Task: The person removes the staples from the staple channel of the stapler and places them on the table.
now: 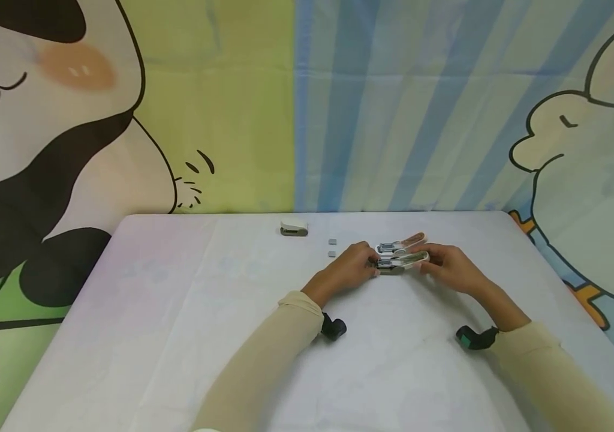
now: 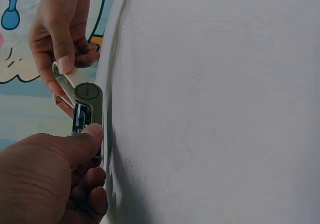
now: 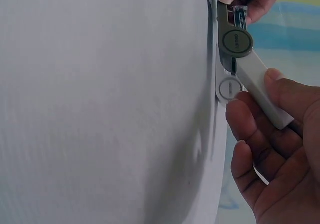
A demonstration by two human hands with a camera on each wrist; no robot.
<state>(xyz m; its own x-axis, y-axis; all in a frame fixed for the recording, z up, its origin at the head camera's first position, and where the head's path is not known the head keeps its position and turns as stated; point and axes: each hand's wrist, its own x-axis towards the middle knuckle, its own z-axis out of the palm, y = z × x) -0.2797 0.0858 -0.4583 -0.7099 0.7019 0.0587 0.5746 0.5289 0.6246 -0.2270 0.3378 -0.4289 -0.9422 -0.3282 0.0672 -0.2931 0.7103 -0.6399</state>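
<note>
Between both hands is a small stapler [image 1: 402, 260] with its white top swung open from the grey base. My left hand [image 1: 354, 265] pinches the base [image 2: 97, 109] near its front end, thumb on the side. In the right wrist view, the thumb and fingers of my right hand [image 3: 280, 144] grip the white top arm [image 3: 260, 82], beyond the round hinge. A metal staple channel [image 2: 82, 116] shows inside the opened body. Just behind it lies another opened stapler [image 1: 404, 243] with a pinkish inside; its round hinge [image 3: 230, 89] appears below the held one in the right wrist view.
A closed white and grey stapler [image 1: 294, 229] stands near the back edge of the white-covered table [image 1: 177, 336]. Two small grey staple blocks [image 1: 332, 242] lie left of the hands. A cartoon-printed curtain [image 1: 242, 108] hangs behind the table.
</note>
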